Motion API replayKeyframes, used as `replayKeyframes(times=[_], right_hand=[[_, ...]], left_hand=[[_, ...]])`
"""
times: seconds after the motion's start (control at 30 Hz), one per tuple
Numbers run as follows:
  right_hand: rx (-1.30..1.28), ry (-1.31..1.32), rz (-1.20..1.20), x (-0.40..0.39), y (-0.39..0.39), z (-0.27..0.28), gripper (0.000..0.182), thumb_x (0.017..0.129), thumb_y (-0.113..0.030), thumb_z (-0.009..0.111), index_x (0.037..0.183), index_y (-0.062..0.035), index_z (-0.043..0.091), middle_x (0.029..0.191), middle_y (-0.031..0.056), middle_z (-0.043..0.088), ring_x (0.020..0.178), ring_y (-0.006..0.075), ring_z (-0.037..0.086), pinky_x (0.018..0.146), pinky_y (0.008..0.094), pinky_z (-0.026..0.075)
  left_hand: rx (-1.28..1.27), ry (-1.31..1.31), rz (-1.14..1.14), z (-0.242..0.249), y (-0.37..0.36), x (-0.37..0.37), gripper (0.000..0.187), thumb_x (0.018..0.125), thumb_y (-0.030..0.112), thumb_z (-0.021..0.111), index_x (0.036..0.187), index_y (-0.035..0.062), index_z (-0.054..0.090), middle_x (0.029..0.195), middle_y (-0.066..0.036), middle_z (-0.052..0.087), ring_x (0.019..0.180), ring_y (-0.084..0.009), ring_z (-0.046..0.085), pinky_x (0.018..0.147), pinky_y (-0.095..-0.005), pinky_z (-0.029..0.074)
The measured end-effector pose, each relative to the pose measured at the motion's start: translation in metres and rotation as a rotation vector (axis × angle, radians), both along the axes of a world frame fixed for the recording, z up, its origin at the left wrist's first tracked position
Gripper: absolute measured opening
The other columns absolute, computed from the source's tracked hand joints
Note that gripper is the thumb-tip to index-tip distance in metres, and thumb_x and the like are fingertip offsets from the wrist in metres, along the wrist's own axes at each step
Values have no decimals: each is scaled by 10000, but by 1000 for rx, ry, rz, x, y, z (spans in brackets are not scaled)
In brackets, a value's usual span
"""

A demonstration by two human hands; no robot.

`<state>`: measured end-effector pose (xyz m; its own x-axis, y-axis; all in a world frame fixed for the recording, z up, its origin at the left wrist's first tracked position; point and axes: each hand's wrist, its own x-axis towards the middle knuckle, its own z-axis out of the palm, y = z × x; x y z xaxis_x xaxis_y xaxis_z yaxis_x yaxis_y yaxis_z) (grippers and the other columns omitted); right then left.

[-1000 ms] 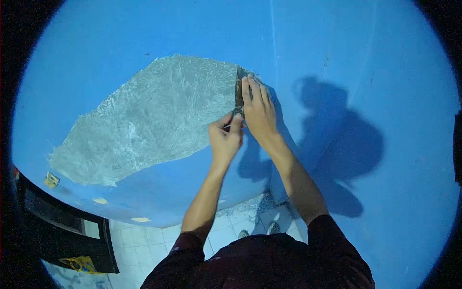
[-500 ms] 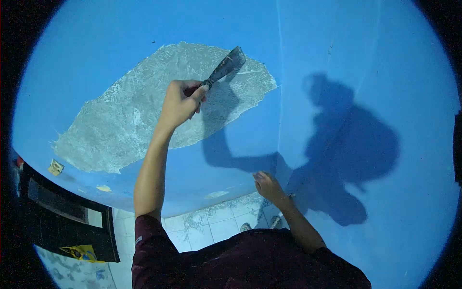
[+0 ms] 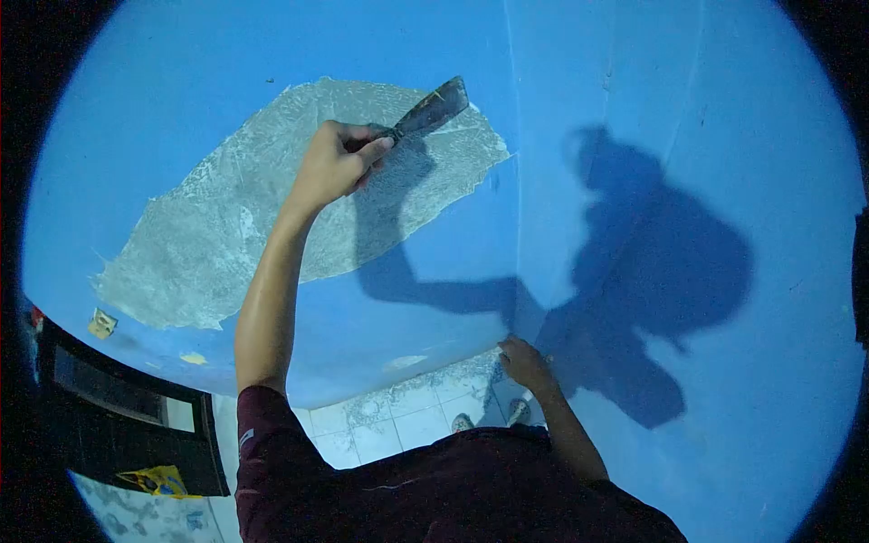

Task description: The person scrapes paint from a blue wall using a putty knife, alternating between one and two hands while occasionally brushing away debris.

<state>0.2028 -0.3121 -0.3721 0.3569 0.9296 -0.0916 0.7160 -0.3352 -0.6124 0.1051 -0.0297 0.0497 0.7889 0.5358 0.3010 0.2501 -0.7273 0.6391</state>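
Observation:
My left hand (image 3: 337, 163) is raised before the blue wall (image 3: 380, 41), wrapped around the handle of a putty knife (image 3: 436, 109). Its dark, smeared blade points up and to the right, overlapping the upper right border of a bare grey patch (image 3: 208, 235) with ragged paint edges. Lower down, near the wall corner, hangs my right hand (image 3: 525, 364). Its fingers are curled in, and no tool shows in it.
White floor tiles (image 3: 376, 439) below carry scattered grey debris around my shoes (image 3: 518, 412). A dark wooden piece of furniture (image 3: 136, 398) stands lower left, with a yellow bag (image 3: 163, 480) by it. A small wall fixture (image 3: 101, 323) sits under the patch's left end.
My left hand and the putty knife have moved slightly up, the blade shifting toward the patch's upper right edge. My right hand has moved a little right and down.

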Motion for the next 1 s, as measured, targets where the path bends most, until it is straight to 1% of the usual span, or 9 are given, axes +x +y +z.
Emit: replayKeyframes(times=[0.27, 0.33, 0.4, 0.53, 0.6, 0.7, 0.83, 0.9, 1.0], right_hand=[[224, 18, -73, 4, -3, -44, 324, 975, -71, 529, 1270, 16, 632, 1245, 218, 612, 1200, 376, 584, 1028, 467, 480], [230, -3, -98, 4, 1, -36, 325, 969, -41, 523, 1269, 14, 635, 1231, 207, 619, 1195, 371, 588, 1025, 466, 484], [3, 204, -250, 3, 1, 5, 349, 932, -4, 545, 1266, -7, 644, 1227, 198, 623, 1135, 374, 611, 1034, 466, 478], [-28, 39, -90, 11, 8, -25, 352, 942, -23, 555, 1283, -25, 644, 1250, 199, 624, 1048, 383, 637, 999, 448, 497], [413, -167, 78, 11, 14, -50, 347, 958, -58, 573, 1297, -34, 640, 1195, 204, 663, 977, 378, 653, 976, 436, 503], [292, 75, -46, 0, 30, 19, 360, 943, -85, 615, 1298, -27, 638, 1195, 198, 672, 990, 373, 654, 972, 439, 494], [328, 222, -133, 6, 57, 54, 408, 901, -77, 667, 1304, -23, 630, 1197, 199, 658, 989, 384, 646, 963, 454, 482], [438, -72, -134, 14, 68, 102, 457, 911, -135, 662, 1352, -48, 577, 1141, 245, 620, 1027, 431, 576, 913, 495, 471], [789, -329, -211, 19, 82, 159, 568, 916, -124, 659, 1437, -3, 470, 1248, 242, 566, 1110, 414, 539, 951, 488, 451]], left_hand=[[-100, -86, -21, -44, -26, 5, 236, 930, 190, 692, 837, -23, 731, 588, -22, 602, 475, -76, 520, 443, -283, 389], [-242, -57, -15, -71, -40, -6, 248, 933, 186, 690, 800, -22, 714, 592, -22, 607, 462, -76, 514, 425, -275, 381], [-391, -95, -1, -100, -56, -16, 254, 936, 181, 687, 769, -9, 700, 581, -24, 600, 445, -77, 506, 401, -263, 368], [-781, -249, -8, -158, -79, -32, 262, 949, 126, 632, 736, -23, 656, 556, -58, 576, 402, -106, 483, 360, -263, 331], [-972, -353, 13, -184, -93, -39, 229, 948, 96, 603, 770, -42, 642, 593, -80, 585, 408, -122, 488, 354, -268, 347], [-1088, -396, 46, -212, -112, -52, 191, 947, 86, 581, 835, -61, 632, 697, -102, 624, 447, -135, 516, 350, -274, 387], [-1200, -443, 85, -227, -120, -65, 184, 959, 87, 554, 899, -65, 636, 735, -103, 628, 486, -141, 543, 371, -273, 401], [-1135, -494, 85, -220, -124, -66, 184, 974, 72, 538, 986, -75, 649, 752, -97, 629, 524, -144, 557, 410, -267, 427], [-1038, -546, 119, -202, -135, -57, 197, 990, 61, 538, 1062, -81, 652, 801, -93, 635, 580, -140, 575, 476, -260, 459]])
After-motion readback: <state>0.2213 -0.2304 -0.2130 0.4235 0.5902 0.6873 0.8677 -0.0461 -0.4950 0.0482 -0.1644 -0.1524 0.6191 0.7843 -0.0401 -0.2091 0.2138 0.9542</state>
